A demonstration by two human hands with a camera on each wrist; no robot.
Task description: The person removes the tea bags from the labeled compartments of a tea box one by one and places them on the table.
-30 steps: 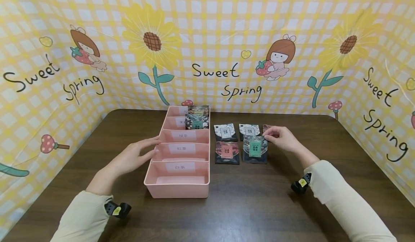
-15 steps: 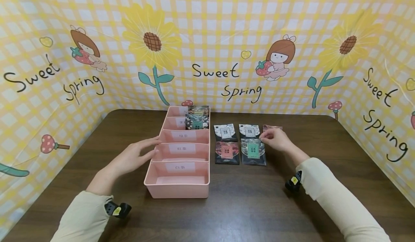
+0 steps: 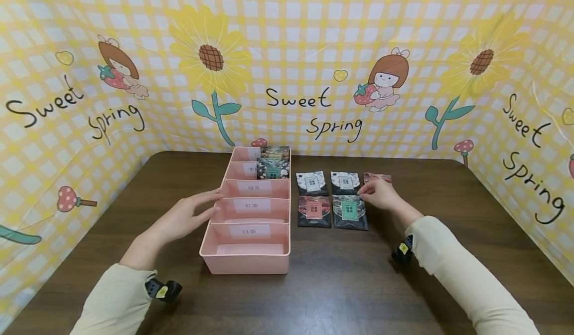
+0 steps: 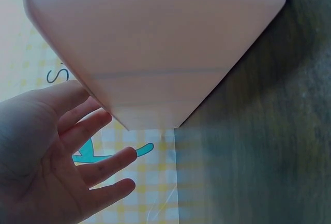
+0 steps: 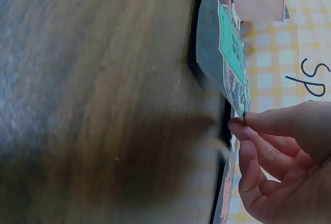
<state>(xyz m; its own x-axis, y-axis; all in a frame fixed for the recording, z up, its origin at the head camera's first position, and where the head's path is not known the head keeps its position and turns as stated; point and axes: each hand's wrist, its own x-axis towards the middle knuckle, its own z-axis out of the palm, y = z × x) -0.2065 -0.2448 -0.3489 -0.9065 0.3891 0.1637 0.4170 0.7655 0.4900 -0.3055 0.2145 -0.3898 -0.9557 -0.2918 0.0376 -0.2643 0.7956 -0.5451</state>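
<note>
My right hand (image 3: 380, 195) pinches the upper right corner of a green-labelled tea sachet (image 3: 350, 212) between thumb and forefinger. In the right wrist view the sachet (image 5: 220, 43) slants up from the dark table towards the fingertips. Left of it lies a red-labelled tea sachet (image 3: 314, 211). Two white-topped tea sachets (image 3: 310, 183) lie behind, and a reddish sachet (image 3: 375, 176) is partly hidden by my right hand. My left hand (image 3: 190, 214) touches the left rim of a pink divided box (image 3: 244, 264) with its fingers loosely extended; the left wrist view shows the fingers (image 4: 108, 167) spread beside the box wall.
Labelled compartments run front to back in the box; two dark sachets (image 3: 272, 169) stand in its rear ones. The brown wooden table (image 3: 341, 285) ends at a yellow checked cloth backdrop (image 3: 287, 51) that also rises at both sides.
My right hand has moved a little left and nearer with the green-labelled tea sachet, which now sits lower, beside the red-labelled one. The left hand has stayed at the box rim.
</note>
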